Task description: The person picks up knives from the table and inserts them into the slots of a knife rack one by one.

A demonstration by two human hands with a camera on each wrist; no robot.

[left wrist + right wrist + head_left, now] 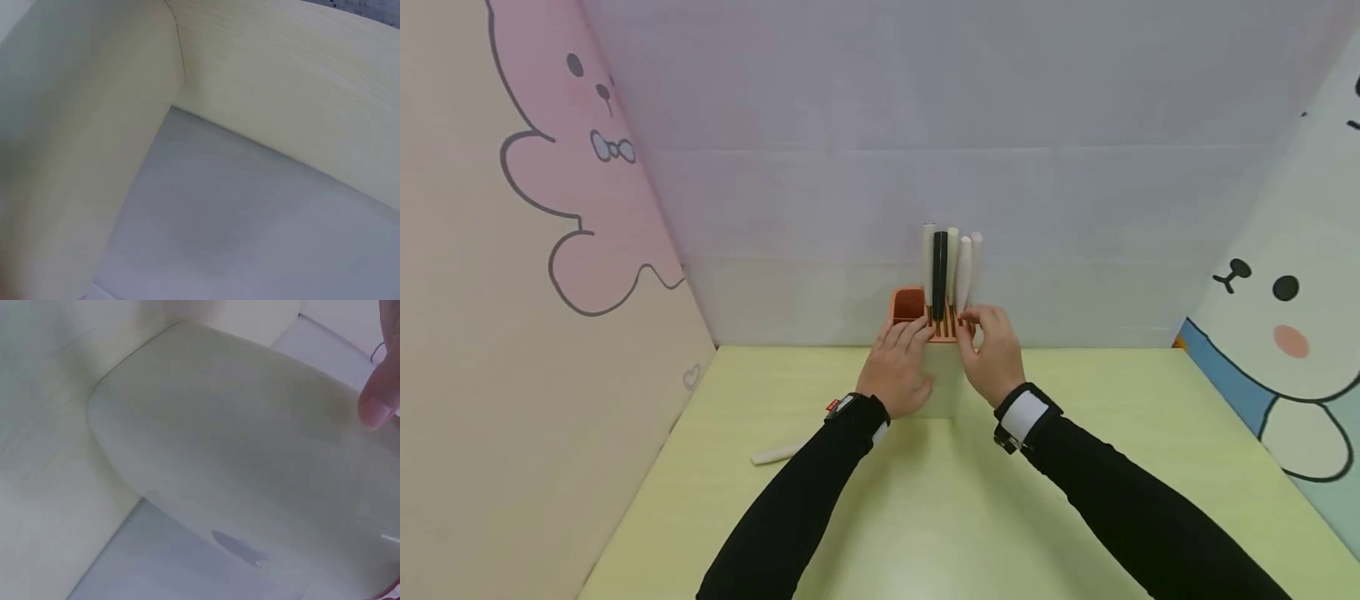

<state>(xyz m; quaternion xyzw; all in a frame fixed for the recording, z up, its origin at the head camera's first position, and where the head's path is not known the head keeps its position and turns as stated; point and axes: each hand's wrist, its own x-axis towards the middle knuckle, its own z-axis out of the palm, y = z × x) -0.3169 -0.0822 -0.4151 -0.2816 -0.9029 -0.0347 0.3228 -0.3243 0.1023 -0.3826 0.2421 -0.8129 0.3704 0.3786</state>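
A knife holder (942, 392) with a pale body and an orange slotted top stands upright against the back wall. Several knives are upright in its slots: one has a black handle (940, 271), the others white handles (928, 258). My left hand (895, 367) lies against the holder's left front, with nearly straight fingers reaching to the orange rim. At the right front corner, my right hand (992, 354) pinches the rim between thumb and bent index finger. In the right wrist view the thumb (378, 406) overlaps the holder's smooth wall (225, 437).
A white handle (777, 454) lies on the table, its other end hidden under my left forearm. The orange compartment (907, 302) forms the holder's left part. A pale back wall (850, 208) and printed side panels (1285, 333) enclose the pale yellow table (910, 533).
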